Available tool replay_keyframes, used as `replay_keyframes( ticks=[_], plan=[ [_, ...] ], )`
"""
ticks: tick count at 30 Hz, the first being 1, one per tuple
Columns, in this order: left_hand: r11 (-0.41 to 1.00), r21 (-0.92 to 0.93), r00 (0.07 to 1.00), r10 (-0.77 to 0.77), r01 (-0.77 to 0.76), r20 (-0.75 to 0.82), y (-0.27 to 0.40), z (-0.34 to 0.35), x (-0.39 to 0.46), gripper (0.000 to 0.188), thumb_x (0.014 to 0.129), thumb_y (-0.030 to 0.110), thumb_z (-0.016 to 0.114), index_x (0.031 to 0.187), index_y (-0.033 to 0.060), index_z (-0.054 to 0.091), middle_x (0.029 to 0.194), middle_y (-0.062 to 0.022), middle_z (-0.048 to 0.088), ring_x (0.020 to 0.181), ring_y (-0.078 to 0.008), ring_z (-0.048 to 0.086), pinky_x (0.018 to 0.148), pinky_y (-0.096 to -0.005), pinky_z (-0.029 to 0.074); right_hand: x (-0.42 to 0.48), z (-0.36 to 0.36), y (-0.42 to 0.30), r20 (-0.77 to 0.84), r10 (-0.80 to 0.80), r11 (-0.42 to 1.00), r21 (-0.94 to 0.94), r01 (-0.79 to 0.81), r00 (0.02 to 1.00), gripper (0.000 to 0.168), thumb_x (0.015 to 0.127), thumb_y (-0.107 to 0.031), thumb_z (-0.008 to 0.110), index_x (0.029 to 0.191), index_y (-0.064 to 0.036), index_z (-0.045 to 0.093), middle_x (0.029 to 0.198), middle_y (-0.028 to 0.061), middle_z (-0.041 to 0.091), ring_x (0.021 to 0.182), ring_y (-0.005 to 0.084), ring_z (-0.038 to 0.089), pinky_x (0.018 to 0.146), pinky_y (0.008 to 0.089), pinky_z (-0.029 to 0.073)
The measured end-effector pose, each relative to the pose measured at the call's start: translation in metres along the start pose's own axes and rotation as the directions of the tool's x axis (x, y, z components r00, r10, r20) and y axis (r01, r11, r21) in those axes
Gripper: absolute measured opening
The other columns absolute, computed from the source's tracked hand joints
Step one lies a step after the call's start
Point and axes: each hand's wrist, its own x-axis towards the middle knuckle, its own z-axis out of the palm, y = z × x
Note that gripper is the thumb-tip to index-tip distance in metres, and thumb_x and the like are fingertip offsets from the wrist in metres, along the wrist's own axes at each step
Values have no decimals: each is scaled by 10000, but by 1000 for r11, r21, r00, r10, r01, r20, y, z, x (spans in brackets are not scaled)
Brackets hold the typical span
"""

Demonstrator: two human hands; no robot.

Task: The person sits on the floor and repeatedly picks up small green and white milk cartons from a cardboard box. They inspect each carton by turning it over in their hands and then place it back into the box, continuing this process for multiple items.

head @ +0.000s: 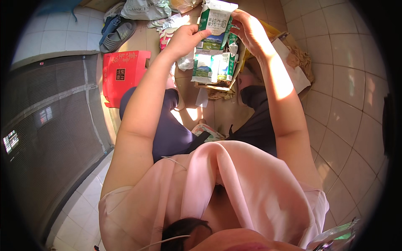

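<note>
A green and white milk carton, printed with a landscape and bearing writing, is held up in front of me; it looks flattened. My left hand grips its left side, thumb across the front. Against the upper right edge of the carton are the fingers of my right hand, partly hidden behind it. Under the held carton stands a cardboard box between my feet. More cartons of the same print, among them a left one and a right one, lie in it.
A red printed box lies on the floor at left, below a grey slipper. White plastic bags sit at the top. Crumpled brown paper and a white sheet rest beside the tiled wall. A patterned seat shows between my legs.
</note>
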Motion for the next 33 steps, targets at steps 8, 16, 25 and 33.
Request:
replay_keyframes(
  ticks=[8, 16, 25, 33],
  plan=[
    [970, -244, 1000, -13, 11, -7, 20, 18, -11, 303, 934, 268, 597, 1020, -17, 652, 914, -23, 677, 800, -59, 590, 730, -228, 480, 5, -2, 9, -159, -146, 975, -193, 115, 976, 387, 876, -327, 670, 1058, 13, 642, 930, 57, 655, 825, 100, 563, 763, 251, 444],
    [906, -382, 978, 127, -183, -166, 29, 37, -10, 342, 903, 341, 635, 949, 3, 648, 745, -1, 641, 631, -53, 545, 580, -230, 453, 8, 2, 5, -344, -289, 957, -115, 265, 894, 299, 891, -239, 662, 1016, 31, 641, 875, 52, 661, 729, 86, 569, 671, 219, 460],
    [936, -296, 958, 110, -189, -266, 30, 21, -17, 278, 904, 331, 633, 976, 64, 653, 677, 34, 610, 480, -39, 510, 450, -197, 439, 8, 13, -19, -143, -65, 996, -73, 55, 988, 177, 894, -176, 633, 969, -16, 625, 818, 5, 617, 605, 67, 512, 565, 209, 446],
    [985, -102, 984, -150, 140, -98, 18, 21, -20, 367, 901, 387, 608, 954, 25, 632, 649, -21, 626, 483, -78, 565, 428, -228, 444, -4, 1, 28, 29, -39, 918, -394, 47, 999, 294, 882, -272, 672, 969, 8, 649, 748, 6, 615, 679, 76, 576, 616, 218, 484]
  ],
)
